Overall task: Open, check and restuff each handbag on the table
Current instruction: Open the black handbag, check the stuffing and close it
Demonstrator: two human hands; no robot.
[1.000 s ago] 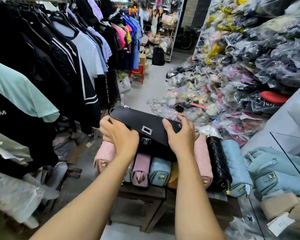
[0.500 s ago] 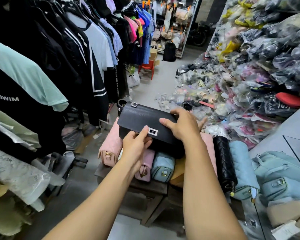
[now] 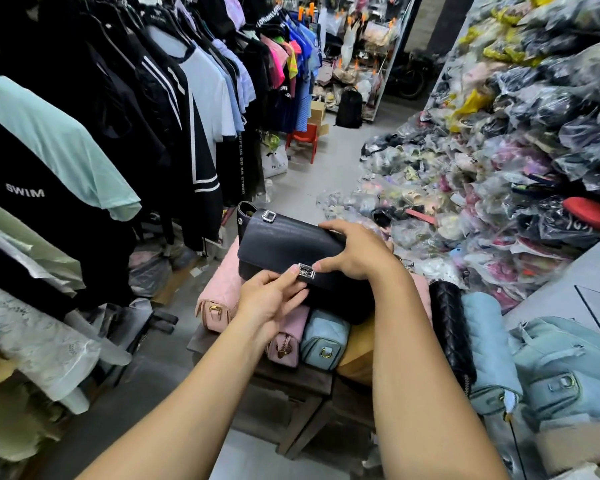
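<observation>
Fingers of the left hand [image 3: 271, 299] pinch the silver clasp [image 3: 306, 271] on a black handbag [image 3: 281, 240], gripped alongside by the right hand [image 3: 357, 252].

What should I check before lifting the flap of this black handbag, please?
1. Bag steadied: the right hand grips the right end of the black handbag. Ok.
2. Fingers on the fastener: the left hand pinches the silver clasp. Ok.
3. Clasp released: the view is too small to show it. Cannot tell.
4. Support underneath: the handbag lies across the pink bag and the light blue bag. Ok.
5. Stuffing inside: the flap is closed over it. Cannot tell.
</observation>
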